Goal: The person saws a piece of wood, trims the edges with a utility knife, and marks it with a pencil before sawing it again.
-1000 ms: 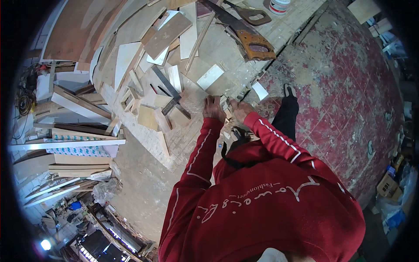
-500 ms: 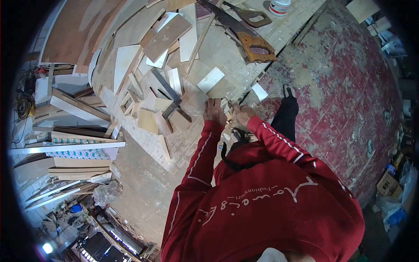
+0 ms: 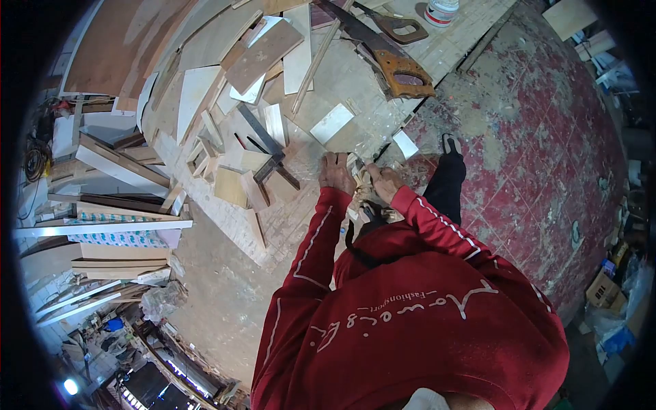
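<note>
My left hand (image 3: 337,173) and my right hand (image 3: 383,182) meet at the near edge of the workbench (image 3: 437,42), close together around small pale wood pieces (image 3: 358,176). Both hands have fingers curled onto these pieces. Red sleeves cover both arms. A white rectangular offcut (image 3: 331,123) lies just beyond my left hand. A small white block (image 3: 406,144) sits off the bench edge near my right hand.
Two handsaws (image 3: 383,51) lie on the bench beyond the hands, with a white tub (image 3: 441,11) behind them. Many plywood offcuts (image 3: 253,102) and a metal square (image 3: 263,140) crowd the left side. Boards are stacked at far left. Worn red floor lies to the right.
The view has shifted slightly; my hands have stayed together at the bench edge on the small wood pieces, my right hand drawn back a little toward me.
</note>
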`<state>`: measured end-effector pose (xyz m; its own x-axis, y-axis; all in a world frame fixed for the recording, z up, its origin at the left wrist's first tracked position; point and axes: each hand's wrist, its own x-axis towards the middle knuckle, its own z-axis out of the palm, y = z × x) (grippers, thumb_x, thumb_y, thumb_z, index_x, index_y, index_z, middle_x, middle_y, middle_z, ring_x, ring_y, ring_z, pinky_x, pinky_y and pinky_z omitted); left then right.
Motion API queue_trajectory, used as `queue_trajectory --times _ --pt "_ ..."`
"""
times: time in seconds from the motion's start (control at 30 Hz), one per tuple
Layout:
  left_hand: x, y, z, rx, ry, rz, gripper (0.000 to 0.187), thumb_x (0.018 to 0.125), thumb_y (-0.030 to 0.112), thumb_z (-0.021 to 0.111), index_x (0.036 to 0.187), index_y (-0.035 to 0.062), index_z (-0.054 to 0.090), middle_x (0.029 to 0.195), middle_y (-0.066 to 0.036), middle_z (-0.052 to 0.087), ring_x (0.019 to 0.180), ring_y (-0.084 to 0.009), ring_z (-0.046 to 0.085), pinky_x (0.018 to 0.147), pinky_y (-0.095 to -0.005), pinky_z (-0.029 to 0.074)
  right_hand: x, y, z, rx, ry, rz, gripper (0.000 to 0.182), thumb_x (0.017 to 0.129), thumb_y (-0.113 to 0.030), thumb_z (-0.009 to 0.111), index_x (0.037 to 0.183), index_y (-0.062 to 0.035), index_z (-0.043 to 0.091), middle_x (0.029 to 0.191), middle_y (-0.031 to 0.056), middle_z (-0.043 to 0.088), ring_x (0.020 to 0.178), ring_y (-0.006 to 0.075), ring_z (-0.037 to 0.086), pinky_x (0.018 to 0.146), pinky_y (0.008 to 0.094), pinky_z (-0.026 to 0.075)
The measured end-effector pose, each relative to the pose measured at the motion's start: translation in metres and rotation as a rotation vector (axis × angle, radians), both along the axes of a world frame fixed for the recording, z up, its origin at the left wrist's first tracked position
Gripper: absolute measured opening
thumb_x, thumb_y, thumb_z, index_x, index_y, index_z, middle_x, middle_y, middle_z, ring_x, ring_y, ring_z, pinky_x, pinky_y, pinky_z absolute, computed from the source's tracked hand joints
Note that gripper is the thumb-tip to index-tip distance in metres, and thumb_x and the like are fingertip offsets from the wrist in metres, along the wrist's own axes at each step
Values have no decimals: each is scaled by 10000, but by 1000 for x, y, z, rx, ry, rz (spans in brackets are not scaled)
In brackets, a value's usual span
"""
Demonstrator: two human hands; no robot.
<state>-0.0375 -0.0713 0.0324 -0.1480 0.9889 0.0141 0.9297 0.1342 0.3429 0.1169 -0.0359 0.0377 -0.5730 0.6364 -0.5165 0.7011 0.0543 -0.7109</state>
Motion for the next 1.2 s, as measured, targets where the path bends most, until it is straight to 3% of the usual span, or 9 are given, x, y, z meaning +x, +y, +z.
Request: queue_trajectory --times 0.07,0.2,0.27,0.57,0.67,0.87,0.93,1.1,1.2 --pt "1 1 3 0 3 4 305 678 10 582 981 24 558 992 -183 512 985 -354 498 857 -414 427 0 -5 -6 158 1 -5 403 960 -298 259 1205 -42 450 904 299 601 868 441 597 796 474 462" --pt "0 2 2 -15 -7 0 307 672 1 577 978 19 557 990 -182 511 990 -357 496 857 -415 426 -1 -3 -9 208 -74 56 408 959 -309 256 1196 -36 445 887 296 606 858 446 599 796 482 461" --pt "1 1 0 -26 23 -9 308 665 3 584 971 20 556 986 -185 511 996 -357 494 857 -410 427 0 0 -10 142 -51 75 371 951 -224 276 1280 -111 406 833 305 605 765 470 604 657 503 488" --pt "-1 1 -9 8 32 -4 317 640 0 610 952 23 560 973 -171 499 968 -357 498 838 -393 444 -1 -2 -6 300 -103 112 405 961 -296 245 1293 -123 399 862 294 612 832 436 620 719 487 491" --pt "1 2 2 -29 32 -40 320 643 -8 601 958 21 552 962 -186 500 945 -366 505 829 -409 445 -8 4 15 134 -127 24 410 959 -300 252 1292 -111 399 858 297 608 859 429 614 744 484 484" --pt "-3 3 -3 37 9 -51 345 649 -13 588 989 23 536 969 -198 501 937 -379 504 828 -419 442 -4 -1 -31 166 -9 -18 447 964 -384 222 1226 -107 455 871 318 594 852 455 592 743 510 452" --pt "-3 2 -5 -12 1 -41 352 672 4 591 1018 33 534 989 -194 505 959 -375 503 835 -421 443 0 -6 -20 195 -3 -4 448 963 -390 219 1218 -111 461 865 316 594 847 460 591 741 509 452" --pt "-1 1 -1 48 13 -43 347 646 -6 591 988 30 539 972 -181 504 950 -366 505 836 -410 442 -10 0 -15 207 -34 0 350 943 -294 295 1225 -135 426 858 305 603 806 447 606 683 496 483" --pt "-7 7 -2 -34 40 -56 347 648 0 598 989 34 544 979 -173 504 960 -354 505 840 -399 441 -11 -3 -64 231 1 -39 338 920 -258 338 1225 -144 426 863 302 608 793 440 609 661 499 483"
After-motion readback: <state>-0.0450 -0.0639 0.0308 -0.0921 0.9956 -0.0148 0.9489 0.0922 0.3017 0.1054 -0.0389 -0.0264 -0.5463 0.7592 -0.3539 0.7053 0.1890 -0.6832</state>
